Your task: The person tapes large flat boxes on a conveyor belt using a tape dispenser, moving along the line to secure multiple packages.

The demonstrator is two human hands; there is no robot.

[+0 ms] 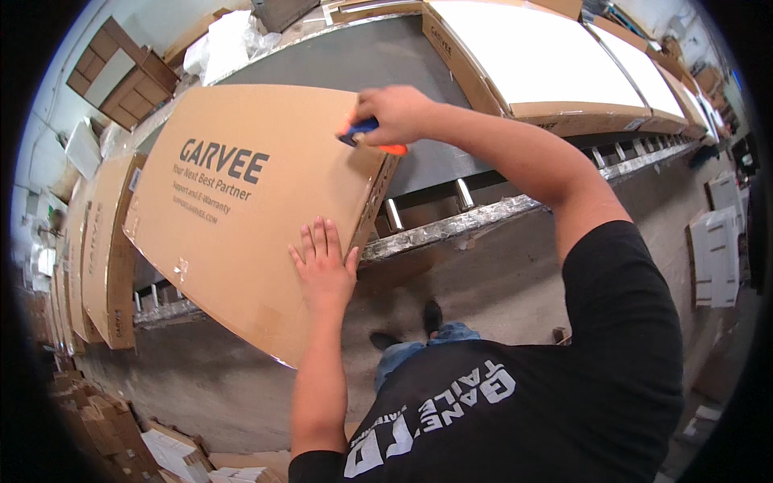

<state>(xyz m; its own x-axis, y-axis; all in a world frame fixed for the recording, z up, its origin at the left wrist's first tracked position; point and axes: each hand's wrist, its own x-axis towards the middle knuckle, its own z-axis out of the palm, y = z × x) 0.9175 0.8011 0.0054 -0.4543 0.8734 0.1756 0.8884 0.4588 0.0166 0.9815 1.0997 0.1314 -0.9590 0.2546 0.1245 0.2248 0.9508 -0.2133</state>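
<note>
Brown corrugated cardboard makes up the big flat box (pixel 241 201), which lies with its far part on the dark conveyor belt (pixel 354 60) while its near corner juts out past the metal rollers (pixel 463 193) over the concrete floor (pixel 499 282). The left hand (pixel 324 262) is spread flat, fingers together, palm pressed on the top face near the box's right edge. The right hand (pixel 394 113) is wrapped around a blue and orange cutter (pixel 366 135) held at the far right corner of the box. The box looks stiff and broad but thin, probably awkward rather than crushing in weight; its smooth face gives little grip, so the edges and corners seem the better places to hold, and the overhanging part could tip if pressed hard. More boxes stand open on the belt (pixel 564 80) and on edge at the left (pixel 105 241).
</note>
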